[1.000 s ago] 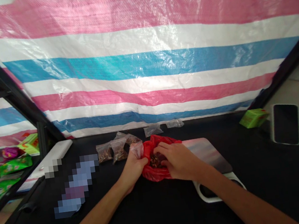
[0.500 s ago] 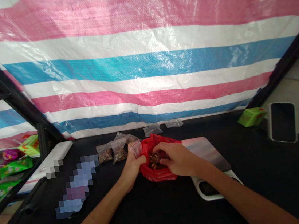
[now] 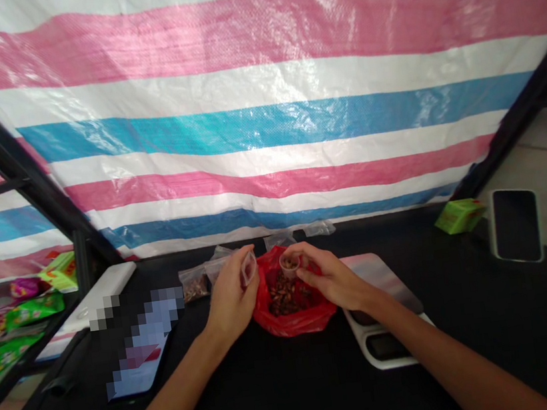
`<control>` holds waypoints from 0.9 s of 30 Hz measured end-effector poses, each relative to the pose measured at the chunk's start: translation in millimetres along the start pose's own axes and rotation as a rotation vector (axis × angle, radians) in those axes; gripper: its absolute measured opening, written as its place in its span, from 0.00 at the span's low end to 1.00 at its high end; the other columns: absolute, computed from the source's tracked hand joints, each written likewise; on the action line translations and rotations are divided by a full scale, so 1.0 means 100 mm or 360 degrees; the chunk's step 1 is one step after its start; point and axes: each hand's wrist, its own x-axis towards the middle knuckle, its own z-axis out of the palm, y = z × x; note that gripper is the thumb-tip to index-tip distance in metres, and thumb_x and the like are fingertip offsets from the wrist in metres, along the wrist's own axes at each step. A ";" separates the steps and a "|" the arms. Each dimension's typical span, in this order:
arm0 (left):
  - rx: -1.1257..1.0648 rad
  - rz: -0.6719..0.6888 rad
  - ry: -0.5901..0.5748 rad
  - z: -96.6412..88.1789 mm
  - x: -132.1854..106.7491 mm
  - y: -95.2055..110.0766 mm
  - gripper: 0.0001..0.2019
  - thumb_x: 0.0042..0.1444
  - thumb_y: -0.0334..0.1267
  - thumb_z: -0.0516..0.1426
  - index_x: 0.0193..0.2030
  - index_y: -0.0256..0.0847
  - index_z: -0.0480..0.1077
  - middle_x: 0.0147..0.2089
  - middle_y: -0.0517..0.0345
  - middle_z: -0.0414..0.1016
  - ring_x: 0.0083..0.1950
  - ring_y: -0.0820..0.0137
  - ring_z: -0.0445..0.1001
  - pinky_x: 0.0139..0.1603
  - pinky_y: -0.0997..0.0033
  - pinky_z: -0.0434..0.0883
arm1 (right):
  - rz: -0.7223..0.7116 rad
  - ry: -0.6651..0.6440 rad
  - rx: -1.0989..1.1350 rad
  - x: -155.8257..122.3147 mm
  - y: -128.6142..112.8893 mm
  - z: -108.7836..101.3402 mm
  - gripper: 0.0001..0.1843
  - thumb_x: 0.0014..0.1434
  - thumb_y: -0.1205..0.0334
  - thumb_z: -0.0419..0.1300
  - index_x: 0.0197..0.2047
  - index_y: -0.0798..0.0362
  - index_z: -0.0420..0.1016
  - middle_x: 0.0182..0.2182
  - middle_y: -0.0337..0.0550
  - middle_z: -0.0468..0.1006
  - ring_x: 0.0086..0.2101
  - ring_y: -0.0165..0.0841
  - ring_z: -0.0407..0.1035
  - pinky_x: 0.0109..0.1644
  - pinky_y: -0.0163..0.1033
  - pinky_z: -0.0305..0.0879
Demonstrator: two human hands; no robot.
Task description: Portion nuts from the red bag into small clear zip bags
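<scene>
My left hand (image 3: 230,298) grips a small clear plastic bag (image 3: 248,268), its mouth held apart and facing right. My right hand (image 3: 327,275) pinches a small clear cup (image 3: 290,267) with brown bits in it, just over the red plastic bag (image 3: 299,322). That red bag lies spread wide on the black table, holding a heap of brown seed-like pieces (image 3: 281,295). Behind my left hand are filled zip bags (image 3: 194,283), partly hidden by it. Under my right forearm sits a white kitchen scale (image 3: 382,285) with a shiny plate.
Flat clear bags (image 3: 319,228) lie along the back edge. A phone (image 3: 144,350) and a white power strip (image 3: 101,295) are on the left, a green box (image 3: 460,215) and an upright white-framed device (image 3: 516,225) on the right. Striped sheeting (image 3: 273,124) hangs behind.
My right hand has come up out of the brown pieces with the filled cup. My left hand has let go of the red bag's rim and turned the small bag's mouth rightward.
</scene>
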 end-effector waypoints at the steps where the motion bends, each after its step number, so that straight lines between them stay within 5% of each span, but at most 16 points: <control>1: 0.0128 0.0042 -0.0047 0.00 -0.01 0.00 0.19 0.68 0.40 0.53 0.64 0.44 0.63 0.59 0.47 0.74 0.59 0.60 0.74 0.61 0.55 0.70 | -0.0043 0.0013 0.0010 0.00 -0.02 0.00 0.17 0.67 0.67 0.58 0.57 0.47 0.71 0.51 0.42 0.79 0.50 0.36 0.74 0.58 0.43 0.66; 7: 0.0432 0.0177 -0.0238 0.01 -0.04 0.10 0.19 0.65 0.43 0.58 0.61 0.42 0.67 0.54 0.47 0.77 0.55 0.56 0.75 0.57 0.54 0.70 | -0.0146 -0.0031 -0.0233 -0.05 -0.15 0.07 0.19 0.69 0.63 0.58 0.62 0.47 0.69 0.53 0.45 0.77 0.48 0.36 0.73 0.56 0.42 0.69; 12: 0.0519 0.0190 -0.0255 0.02 -0.07 0.15 0.11 0.60 0.39 0.61 0.49 0.43 0.72 0.47 0.52 0.78 0.49 0.57 0.75 0.52 0.57 0.69 | -0.0260 -0.0089 -0.0563 -0.07 -0.19 0.12 0.21 0.69 0.63 0.58 0.64 0.47 0.68 0.57 0.47 0.74 0.57 0.39 0.69 0.64 0.46 0.65; 17: 0.0561 0.0120 -0.0254 0.06 -0.10 0.15 0.17 0.56 0.39 0.65 0.53 0.44 0.72 0.49 0.52 0.80 0.50 0.56 0.75 0.54 0.56 0.68 | -0.0296 0.0016 -0.0661 -0.07 -0.13 0.16 0.20 0.67 0.60 0.63 0.60 0.49 0.68 0.54 0.47 0.76 0.54 0.38 0.71 0.61 0.45 0.68; 20: 0.0534 0.0119 -0.0275 0.09 -0.11 0.15 0.19 0.57 0.39 0.65 0.55 0.44 0.72 0.51 0.52 0.79 0.51 0.56 0.75 0.55 0.55 0.68 | -0.0482 -0.0036 -0.0718 -0.08 -0.13 0.19 0.14 0.70 0.65 0.57 0.58 0.48 0.71 0.54 0.47 0.74 0.55 0.36 0.70 0.61 0.43 0.68; 24: 0.0466 0.0134 -0.0272 0.11 -0.14 0.15 0.14 0.60 0.42 0.62 0.52 0.45 0.74 0.49 0.53 0.80 0.50 0.57 0.76 0.54 0.56 0.68 | -0.0671 -0.0122 -0.0775 -0.11 -0.15 0.23 0.26 0.68 0.76 0.50 0.65 0.48 0.67 0.62 0.50 0.68 0.62 0.36 0.65 0.66 0.44 0.65; 27: 0.0429 0.0148 -0.0275 0.12 -0.15 0.15 0.14 0.57 0.38 0.63 0.51 0.44 0.74 0.47 0.53 0.79 0.49 0.57 0.75 0.53 0.57 0.69 | -0.0666 -0.0135 -0.0821 -0.12 -0.17 0.23 0.27 0.68 0.73 0.52 0.69 0.48 0.63 0.62 0.51 0.70 0.62 0.38 0.65 0.66 0.46 0.66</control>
